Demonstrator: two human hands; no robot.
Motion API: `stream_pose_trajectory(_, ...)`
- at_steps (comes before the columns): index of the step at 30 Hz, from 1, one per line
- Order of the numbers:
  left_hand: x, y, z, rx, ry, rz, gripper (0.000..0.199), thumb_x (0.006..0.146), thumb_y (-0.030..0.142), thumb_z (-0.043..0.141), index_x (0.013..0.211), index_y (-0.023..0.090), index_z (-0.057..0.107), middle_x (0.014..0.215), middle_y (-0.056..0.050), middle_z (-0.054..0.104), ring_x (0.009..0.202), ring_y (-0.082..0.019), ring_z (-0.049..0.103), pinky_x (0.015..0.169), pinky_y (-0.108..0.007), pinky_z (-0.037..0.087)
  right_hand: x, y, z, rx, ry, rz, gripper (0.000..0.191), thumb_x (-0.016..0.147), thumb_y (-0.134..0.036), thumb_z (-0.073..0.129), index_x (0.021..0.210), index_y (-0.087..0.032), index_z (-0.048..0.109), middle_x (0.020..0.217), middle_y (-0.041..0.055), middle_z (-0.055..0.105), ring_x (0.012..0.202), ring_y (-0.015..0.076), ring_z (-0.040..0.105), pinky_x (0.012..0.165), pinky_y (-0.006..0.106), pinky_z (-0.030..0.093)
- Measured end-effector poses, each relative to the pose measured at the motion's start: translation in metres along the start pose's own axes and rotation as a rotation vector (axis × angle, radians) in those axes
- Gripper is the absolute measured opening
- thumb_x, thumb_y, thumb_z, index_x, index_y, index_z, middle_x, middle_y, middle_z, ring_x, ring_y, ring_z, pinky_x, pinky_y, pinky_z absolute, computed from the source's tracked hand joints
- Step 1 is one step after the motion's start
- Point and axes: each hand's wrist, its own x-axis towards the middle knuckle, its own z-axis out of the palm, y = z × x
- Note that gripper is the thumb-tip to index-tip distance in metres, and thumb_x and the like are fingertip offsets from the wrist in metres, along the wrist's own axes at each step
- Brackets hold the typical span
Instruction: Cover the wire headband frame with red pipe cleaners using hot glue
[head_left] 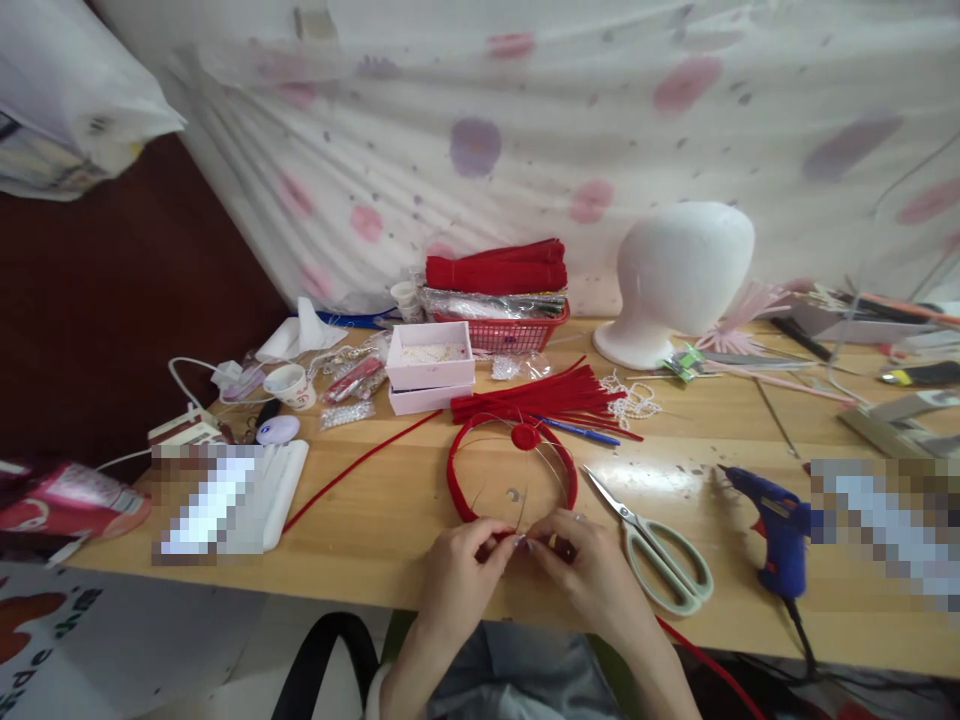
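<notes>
At the table's front edge, my left hand (pixel 469 565) and my right hand (pixel 581 560) meet with their fingertips pinched together. A thin wire (pixel 523 500) rises from between them; the small part inside the fingers is mostly hidden, with a bit of red by the left fingers. Just beyond lies a red fuzzy headband (pixel 455 470), forming a ring whose near side is partly covered by my hands. A round red disc (pixel 526 437) sits at its far side, and fine wires curve inside the ring. To the right of my right hand are scissors (pixel 652 545) with pale green handles.
A blue glue gun (pixel 784 540) stands at the right. Behind are red pipe cleaners (pixel 547 395), a blue pen (pixel 581 432), a pink box (pixel 429 372), a red basket (pixel 517 335) and a white foam head (pixel 679 270). A paper cup (pixel 291 387) is at the left.
</notes>
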Motion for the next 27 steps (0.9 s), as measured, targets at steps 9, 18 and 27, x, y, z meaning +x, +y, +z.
stream_pose_trajectory(9,0.003,0.002,0.0,-0.026,-0.012,-0.063,0.017,0.088,0.026,0.064,0.093,0.025,0.081,0.082,-0.004,0.081,0.076,-0.019,0.074,0.072,-0.027,0.052,0.003,0.012,-0.002,-0.047,-0.045,-0.048,0.022,0.086,-0.032,0.055,0.078,-0.022,0.074,0.073,0.0052,0.074,0.06,0.0186,0.063,0.059,0.028,0.049)
stream_pose_trajectory(18,0.001,0.012,0.001,-0.024,-0.008,-0.134,0.015,0.084,0.029,0.069,0.092,0.025,0.082,0.072,-0.002,0.079,0.065,-0.017,0.07,0.067,-0.026,0.049,0.002,0.024,0.001,-0.074,-0.009,-0.138,0.024,0.088,-0.031,0.052,0.08,-0.024,0.073,0.079,0.007,0.076,0.069,0.0213,0.071,0.064,0.028,0.056)
stream_pose_trajectory(27,0.009,0.01,-0.002,-0.013,-0.059,-0.119,0.016,0.082,0.027,0.068,0.09,0.023,0.082,0.07,-0.003,0.077,0.065,-0.017,0.066,0.064,-0.026,0.043,-0.003,0.037,0.011,-0.042,0.053,-0.067,0.019,0.09,-0.033,0.053,0.087,-0.023,0.07,0.084,0.0057,0.076,0.071,0.0204,0.07,0.065,0.028,0.054)
